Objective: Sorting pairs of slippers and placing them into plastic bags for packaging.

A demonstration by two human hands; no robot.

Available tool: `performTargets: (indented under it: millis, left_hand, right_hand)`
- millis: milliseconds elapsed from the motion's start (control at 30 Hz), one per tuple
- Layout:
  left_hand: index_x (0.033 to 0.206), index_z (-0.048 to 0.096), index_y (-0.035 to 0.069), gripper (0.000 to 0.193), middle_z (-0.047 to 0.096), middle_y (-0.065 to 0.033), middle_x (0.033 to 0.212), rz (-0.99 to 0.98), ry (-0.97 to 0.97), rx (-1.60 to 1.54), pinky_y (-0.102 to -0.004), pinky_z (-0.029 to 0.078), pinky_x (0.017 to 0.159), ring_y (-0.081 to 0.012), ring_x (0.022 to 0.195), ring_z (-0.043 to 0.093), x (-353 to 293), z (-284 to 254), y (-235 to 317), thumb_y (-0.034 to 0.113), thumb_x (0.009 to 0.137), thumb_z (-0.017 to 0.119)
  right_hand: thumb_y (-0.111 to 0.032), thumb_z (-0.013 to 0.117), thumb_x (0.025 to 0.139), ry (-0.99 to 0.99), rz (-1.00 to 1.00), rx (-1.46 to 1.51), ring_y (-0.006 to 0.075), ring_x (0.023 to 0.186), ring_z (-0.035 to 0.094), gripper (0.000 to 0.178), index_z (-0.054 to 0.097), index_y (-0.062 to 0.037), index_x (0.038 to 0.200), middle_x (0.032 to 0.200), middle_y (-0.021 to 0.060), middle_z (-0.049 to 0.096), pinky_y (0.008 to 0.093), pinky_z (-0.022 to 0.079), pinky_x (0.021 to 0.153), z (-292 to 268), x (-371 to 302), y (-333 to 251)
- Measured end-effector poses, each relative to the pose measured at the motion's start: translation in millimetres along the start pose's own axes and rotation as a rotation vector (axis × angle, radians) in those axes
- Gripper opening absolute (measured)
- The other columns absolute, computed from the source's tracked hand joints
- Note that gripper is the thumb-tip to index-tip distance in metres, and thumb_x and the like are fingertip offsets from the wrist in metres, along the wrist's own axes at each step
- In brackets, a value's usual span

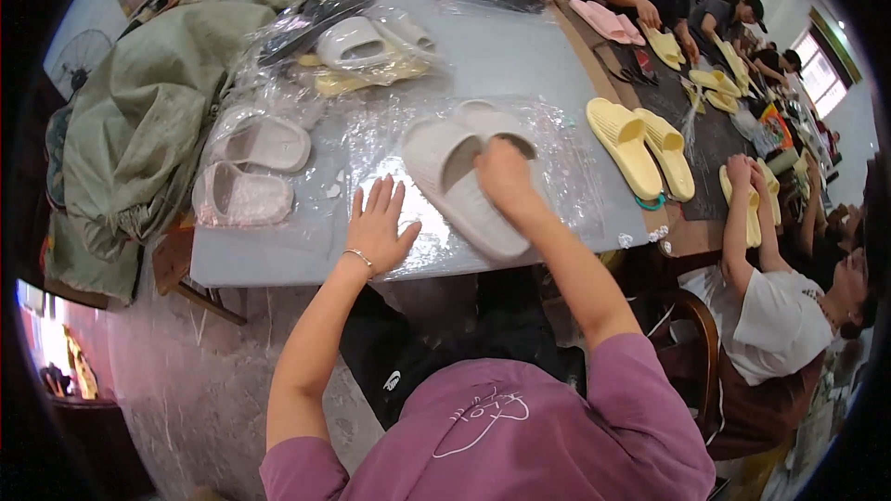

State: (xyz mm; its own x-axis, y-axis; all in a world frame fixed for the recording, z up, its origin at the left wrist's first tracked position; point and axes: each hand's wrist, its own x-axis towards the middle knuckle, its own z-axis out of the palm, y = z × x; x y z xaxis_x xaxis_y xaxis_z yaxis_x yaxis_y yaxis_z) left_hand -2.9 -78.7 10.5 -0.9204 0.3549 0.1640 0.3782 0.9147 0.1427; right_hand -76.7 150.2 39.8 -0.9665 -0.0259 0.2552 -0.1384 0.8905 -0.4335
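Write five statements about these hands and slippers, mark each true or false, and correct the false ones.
1. The right hand is at the grey slippers. True.
2. The left hand is clenched in a fist. False: its fingers are spread.
3. The yellow slippers nearest the right hand lie to the right of the grey slippers. True.
4. The green cloth is right of the table. False: it is on the left.
5. Clear plastic lies on the table. True.
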Motion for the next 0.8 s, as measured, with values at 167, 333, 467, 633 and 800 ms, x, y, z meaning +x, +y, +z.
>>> performTargets:
  millis: [167,333,467,633,800]
  left_hand:
    - [0.136,0.03,0.002,0.068,0.026,-0.0193,0.143,0.041,0.024,-0.044,-0.0471,0.007,0.11,-0.0311,0.135,0.02,1,-3,-3,0.045,0.086,0.043]
    - [0.131,0.038,0.002,0.057,0.035,-0.0158,0.138,-0.03,-0.289,0.038,-0.0466,0.009,0.11,-0.029,0.132,0.026,44,-42,8,0.032,0.084,0.047]
    - [0.134,0.034,0.002,0.052,0.033,-0.014,0.14,0.038,0.072,0.121,-0.0442,0.009,0.111,-0.0247,0.133,0.024,108,-4,-18,0.022,0.086,0.041]
    - [0.139,0.023,0.001,0.054,0.022,-0.0134,0.146,-0.132,-0.05,0.148,-0.0417,0.006,0.112,-0.0233,0.137,0.016,123,36,-38,0.025,0.091,0.031]
    - [0.14,0.019,0.0,0.056,0.017,-0.0136,0.148,-0.152,-0.074,0.104,-0.0405,0.003,0.112,-0.0258,0.138,0.011,122,33,-36,0.029,0.093,0.027]
  right_hand:
    - [-0.024,0.051,0.084,0.05,0.253,-0.118,0.0419,0.088,0.058,0.031,0.057,0.0053,0.093,0.094,0.0266,0.06,0.0484,0.046,0.078,-44,27,59]
    - [-0.023,0.051,0.084,0.052,0.147,-0.056,0.0434,0.09,0.057,0.03,0.056,0.0055,0.092,0.097,0.0259,0.058,0.0489,0.045,0.079,-46,24,74]
    - [-0.024,0.052,0.083,-0.035,0.018,0.008,0.0417,0.088,0.055,0.028,0.055,0.0034,0.089,0.093,0.0255,0.057,0.0489,0.042,0.078,-44,8,-2]
    - [-0.028,0.052,0.082,0.018,-0.066,-0.186,0.0314,0.096,0.052,0.031,0.058,-0.0009,0.095,0.101,0.0173,0.055,0.0483,0.036,0.083,3,-16,18]
    - [-0.027,0.051,0.08,0.099,0.029,-0.301,0.0281,0.095,0.052,0.028,0.06,-0.003,0.093,0.098,0.0134,0.057,0.0451,0.035,0.08,-16,-18,65]
